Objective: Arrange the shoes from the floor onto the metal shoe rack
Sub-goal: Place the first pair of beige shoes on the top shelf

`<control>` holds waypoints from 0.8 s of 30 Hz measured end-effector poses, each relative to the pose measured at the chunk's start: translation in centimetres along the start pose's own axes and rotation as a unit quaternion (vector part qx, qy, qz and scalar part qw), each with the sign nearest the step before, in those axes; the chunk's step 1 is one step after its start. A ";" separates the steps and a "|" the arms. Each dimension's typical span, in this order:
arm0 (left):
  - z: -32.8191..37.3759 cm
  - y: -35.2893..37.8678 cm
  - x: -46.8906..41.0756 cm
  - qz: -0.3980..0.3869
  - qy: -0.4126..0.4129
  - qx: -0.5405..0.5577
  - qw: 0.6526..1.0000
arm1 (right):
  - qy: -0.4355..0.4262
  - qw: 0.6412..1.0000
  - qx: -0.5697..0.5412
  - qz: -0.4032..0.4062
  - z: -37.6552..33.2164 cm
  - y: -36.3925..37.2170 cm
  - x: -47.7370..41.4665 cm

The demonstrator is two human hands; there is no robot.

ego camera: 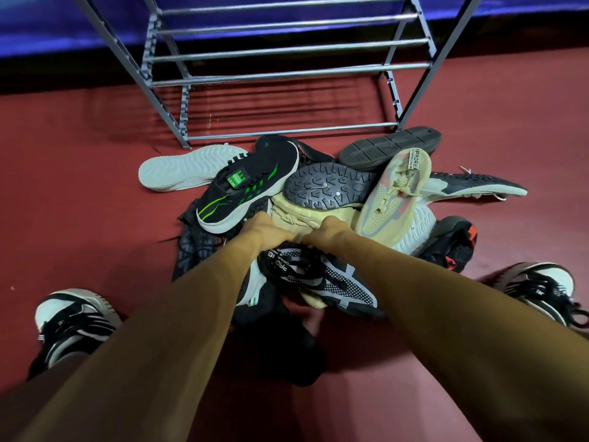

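- Head view: the beige shoe (306,215) lies upside down in the middle of a pile of shoes on the red floor (79,193), with its dark sole turned up.
- The left hand (269,232) and the right hand (331,229) both grip its beige upper. The fingers curl down into it and the fingertips are hidden.
- A black and green shoe (251,186) touches it on the left. A second beige shoe (392,199) with pink patches touches it on the right.
- Under the forearms lies a black and grey knit shoe (338,282).
- A white sole (188,170) and a dark sole (389,146) lie at the far edge of the pile.
- Just behind the pile stands the metal shoe rack (287,74).
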State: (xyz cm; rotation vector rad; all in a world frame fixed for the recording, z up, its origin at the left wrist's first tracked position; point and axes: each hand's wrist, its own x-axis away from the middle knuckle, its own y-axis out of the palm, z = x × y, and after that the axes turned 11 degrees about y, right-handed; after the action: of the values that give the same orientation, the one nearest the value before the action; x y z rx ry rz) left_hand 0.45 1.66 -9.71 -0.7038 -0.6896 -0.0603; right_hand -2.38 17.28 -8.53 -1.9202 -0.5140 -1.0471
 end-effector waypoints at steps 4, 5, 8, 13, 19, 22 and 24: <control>0.1 -1.0 1.2 0.023 -0.007 0.047 0.999 | 0.003 0.996 -0.079 -0.039 0.6 -0.5 1.6; 0.2 -1.3 1.5 0.021 -0.006 0.060 0.998 | 0.005 0.995 -0.088 -0.045 0.8 -0.8 2.1; 0.4 -1.9 2.4 0.019 -0.010 0.082 0.996 | 0.010 0.993 -0.095 -0.069 1.5 -1.5 3.5; 0.6 -3.2 4.1 0.041 -0.013 0.109 0.993 | 0.012 0.983 -0.150 -0.104 1.3 -1.2 5.0; 3.7 -7.1 6.5 0.069 0.013 0.110 0.991 | -0.011 0.959 -0.249 -0.131 -0.2 -1.2 7.6; 6.0 -9.1 7.6 0.072 0.048 0.093 0.992 | -0.047 0.950 -0.294 -0.098 -1.8 -3.4 8.6; 7.0 -9.9 8.2 0.077 0.077 0.075 0.991 | -0.088 0.938 -0.322 -0.090 -3.2 -5.1 9.7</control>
State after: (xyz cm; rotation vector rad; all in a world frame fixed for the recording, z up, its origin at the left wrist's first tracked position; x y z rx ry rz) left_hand 0.19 -0.29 4.78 -0.5995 -0.4840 0.0784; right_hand -1.96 16.89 2.86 -2.6014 -0.4904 -1.2751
